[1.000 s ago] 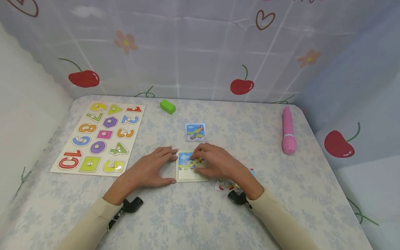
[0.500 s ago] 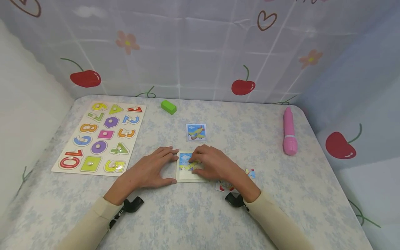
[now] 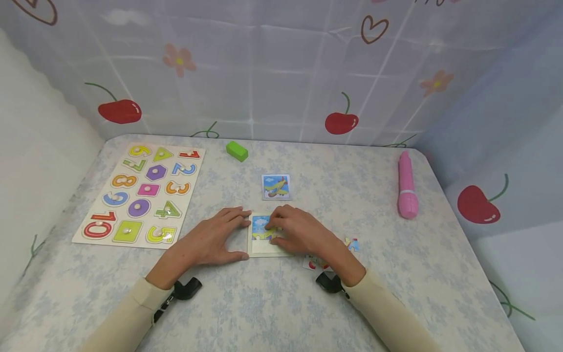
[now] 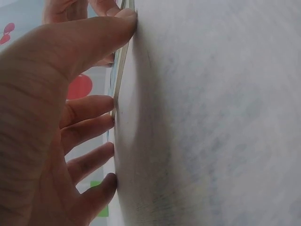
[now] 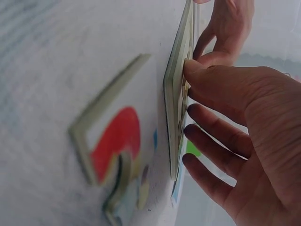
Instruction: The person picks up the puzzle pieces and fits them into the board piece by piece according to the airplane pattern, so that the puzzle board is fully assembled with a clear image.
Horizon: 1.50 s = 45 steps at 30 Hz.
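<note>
A small square puzzle board (image 3: 266, 249) lies on the table in front of me, its lower strip bare. Interlocked pieces (image 3: 258, 223) of blue sky and yellow fill its visible upper part. My left hand (image 3: 208, 238) steadies the board's left edge with spread fingertips and thumb. Over the right half, my right hand (image 3: 303, 231) touches the pieces with thumb and fingertips, hiding that part of the picture. In the right wrist view its fingers (image 5: 218, 129) look fairly straight, their tips at the board's face. Loose puzzle pieces (image 3: 311, 262) lie right of the board, partly beneath the right wrist.
A yellow-aeroplane picture card (image 3: 276, 187) lies beyond the board. At the left is a number-and-shape peg board (image 3: 142, 203). A green block (image 3: 237, 151) sits near the back edge; a pink wand-shaped object (image 3: 407, 188) lies far right. Another loose piece (image 3: 352, 244) rests beyond the right wrist.
Since a second ago my right hand has shifted slightly left and the pieces beneath it sit closer together. My left hand keeps its place. Little differs from half a second ago.
</note>
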Motion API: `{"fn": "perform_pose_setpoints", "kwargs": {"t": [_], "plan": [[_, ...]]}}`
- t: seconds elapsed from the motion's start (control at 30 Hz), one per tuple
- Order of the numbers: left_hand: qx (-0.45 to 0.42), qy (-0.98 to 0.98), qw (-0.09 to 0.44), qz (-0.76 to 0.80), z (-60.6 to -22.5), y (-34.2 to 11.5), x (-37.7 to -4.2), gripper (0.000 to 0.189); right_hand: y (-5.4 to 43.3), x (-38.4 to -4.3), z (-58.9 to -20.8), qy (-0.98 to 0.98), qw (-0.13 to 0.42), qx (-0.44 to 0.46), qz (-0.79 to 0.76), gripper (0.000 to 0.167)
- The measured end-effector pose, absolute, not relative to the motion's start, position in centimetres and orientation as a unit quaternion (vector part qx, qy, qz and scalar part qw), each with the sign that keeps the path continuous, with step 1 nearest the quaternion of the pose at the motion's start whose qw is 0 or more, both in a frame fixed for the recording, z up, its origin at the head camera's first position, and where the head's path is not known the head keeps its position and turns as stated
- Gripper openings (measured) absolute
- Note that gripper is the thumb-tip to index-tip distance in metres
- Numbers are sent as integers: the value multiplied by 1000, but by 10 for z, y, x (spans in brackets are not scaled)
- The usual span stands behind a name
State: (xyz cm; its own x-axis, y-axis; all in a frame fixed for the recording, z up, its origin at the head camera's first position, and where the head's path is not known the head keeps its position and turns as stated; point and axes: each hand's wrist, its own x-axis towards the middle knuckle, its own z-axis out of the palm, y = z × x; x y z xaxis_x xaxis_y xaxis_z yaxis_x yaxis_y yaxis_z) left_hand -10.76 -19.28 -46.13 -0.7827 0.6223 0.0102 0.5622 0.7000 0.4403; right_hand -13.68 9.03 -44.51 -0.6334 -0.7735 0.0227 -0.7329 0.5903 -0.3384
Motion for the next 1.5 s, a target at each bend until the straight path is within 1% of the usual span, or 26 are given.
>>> {"fn": "perform_pose_setpoints", "kwargs": {"t": [0.3,0.53,0.7,1.17,1.33,1.5], "plan": [[324,919,68,215,-461,-193,-107,76,89,-135,-446,890,65,-426,-148,27],[324,919,69,216,-461,-193,-107,77,99,-134,-443,893,31,-422,-153,28],[321,921,69,211,-461,-192,-107,81,112,-133,-440,896,21,-407,-178,26],[319,921,68,214,-462,-190,-106,82,150,-124,-432,906,2,-364,-217,34],[320,921,63,215,-463,-190,-106,81,168,-120,-431,912,-5,-339,-231,37],[315,922,71,212,-462,-190,-106,81,185,-116,-433,923,-4,-302,-238,40]]}}
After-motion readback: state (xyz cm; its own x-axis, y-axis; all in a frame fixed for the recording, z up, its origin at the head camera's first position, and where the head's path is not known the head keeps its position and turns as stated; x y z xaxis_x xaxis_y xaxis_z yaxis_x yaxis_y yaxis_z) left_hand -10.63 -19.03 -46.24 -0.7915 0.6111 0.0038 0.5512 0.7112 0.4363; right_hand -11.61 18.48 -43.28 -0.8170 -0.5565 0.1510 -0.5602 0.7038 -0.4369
